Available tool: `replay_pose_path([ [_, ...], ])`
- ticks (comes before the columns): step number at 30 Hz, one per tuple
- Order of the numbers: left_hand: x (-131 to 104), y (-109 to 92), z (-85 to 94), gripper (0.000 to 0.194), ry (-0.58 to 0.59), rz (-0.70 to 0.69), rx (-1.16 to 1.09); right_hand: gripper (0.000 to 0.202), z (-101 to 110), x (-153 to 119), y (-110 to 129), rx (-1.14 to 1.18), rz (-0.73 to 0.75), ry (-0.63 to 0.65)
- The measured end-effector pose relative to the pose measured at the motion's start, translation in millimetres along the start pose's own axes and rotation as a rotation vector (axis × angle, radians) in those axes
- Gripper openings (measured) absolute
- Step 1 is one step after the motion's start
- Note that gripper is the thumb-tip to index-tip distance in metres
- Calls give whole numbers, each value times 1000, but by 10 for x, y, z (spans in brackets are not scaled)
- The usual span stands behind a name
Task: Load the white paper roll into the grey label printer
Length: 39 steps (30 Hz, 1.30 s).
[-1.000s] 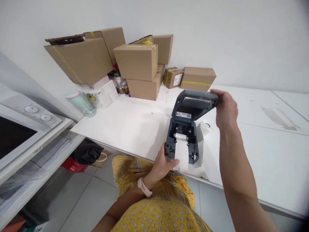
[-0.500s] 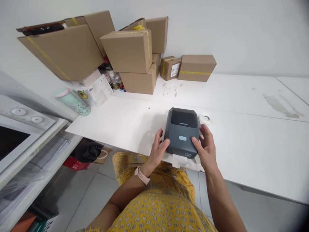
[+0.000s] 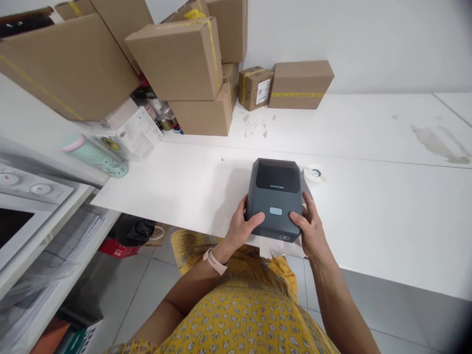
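Observation:
A dark grey label printer [image 3: 274, 199] with a black window and a pale blue button sits near the table's front edge. My left hand [image 3: 243, 227] grips its left side, thumb on the top face and fingers along the side wall. On the opposite side my right hand [image 3: 310, 227] holds it the same way. A strip of white paper [image 3: 268, 248] hangs over the table edge below the printer's front. Just beyond its right back corner lies a small white roll [image 3: 312, 173] with a dark core.
Cardboard boxes [image 3: 177, 61] are stacked at the back left, two smaller ones against the wall, including a long box [image 3: 300, 86]. A mint tumbler [image 3: 94, 156] lies tilted at the left. Beside the white table [image 3: 376, 211] stands a shelf with a microwave [image 3: 27, 196].
My hands have closed in from both sides onto the printer; the left fingers, apart from it before, now touch it. The camera view has shifted a little.

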<state>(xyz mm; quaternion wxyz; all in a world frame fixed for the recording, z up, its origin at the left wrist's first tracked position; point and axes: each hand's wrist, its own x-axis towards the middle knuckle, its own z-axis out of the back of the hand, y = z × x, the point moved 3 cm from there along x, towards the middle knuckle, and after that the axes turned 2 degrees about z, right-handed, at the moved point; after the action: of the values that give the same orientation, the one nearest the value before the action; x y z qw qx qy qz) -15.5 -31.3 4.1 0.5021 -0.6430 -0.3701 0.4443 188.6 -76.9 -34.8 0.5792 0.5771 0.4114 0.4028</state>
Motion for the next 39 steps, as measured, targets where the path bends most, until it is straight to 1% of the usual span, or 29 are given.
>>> replay_pose_path([
  [3,21,5,12,79,22,3,20,83,-30,-15,35,-41,54,-26],
  [5,-52,27,20,80,25,-5,33,77,-65,-63,119,-91,105,-62],
  [6,-126,45,37,79,-16,-20,59,75,-84,-103,178,-140,144,-101],
  [7,-221,69,61,76,-88,-38,94,73,-102,-153,244,-199,189,-148],
  [8,-334,97,95,70,-193,-64,147,70,-124,-209,310,-265,238,-183],
  [9,-454,129,130,61,-302,-89,197,65,-151,-264,369,-332,289,-192],
  [10,-564,168,151,46,-369,-100,227,59,-182,-315,417,-395,342,-174],
  [11,-645,218,145,36,-339,-78,228,54,-213,-357,454,-450,396,-139],
  [12,-696,272,120,35,-258,-25,202,49,-239,-390,478,-495,450,-100],
  [13,-720,323,82,39,-154,50,153,45,-256,-413,491,-534,498,-73],
  [15,-707,387,-23,43,47,221,20,42,-266,-433,495,-588,562,-68],
  [16,-681,393,-80,43,114,297,-41,42,-266,-435,491,-607,574,-74],
  [18,-617,360,-193,42,184,394,-125,43,-266,-439,478,-634,575,-77],
  [20,-573,293,-295,42,203,421,-165,43,-266,-453,473,-645,574,-85],
  [24,-574,207,-419,49,197,387,-213,41,-262,-491,461,-624,577,-101],
  [27,-586,231,-445,53,185,356,-235,40,-260,-502,454,-628,585,-106],
  [30,-574,302,-440,55,174,337,-233,40,-260,-501,479,-635,589,-107],
  [33,-571,352,-390,57,179,278,-130,38,-267,-504,550,-714,637,-98],
  [36,-612,345,-260,51,194,221,63,31,-281,-511,631,-864,717,-94],
  [38,-639,298,-118,50,137,160,146,29,-299,-507,671,-930,744,-97],
  [39,-646,261,-35,51,75,110,169,29,-312,-502,687,-950,751,-102],
])
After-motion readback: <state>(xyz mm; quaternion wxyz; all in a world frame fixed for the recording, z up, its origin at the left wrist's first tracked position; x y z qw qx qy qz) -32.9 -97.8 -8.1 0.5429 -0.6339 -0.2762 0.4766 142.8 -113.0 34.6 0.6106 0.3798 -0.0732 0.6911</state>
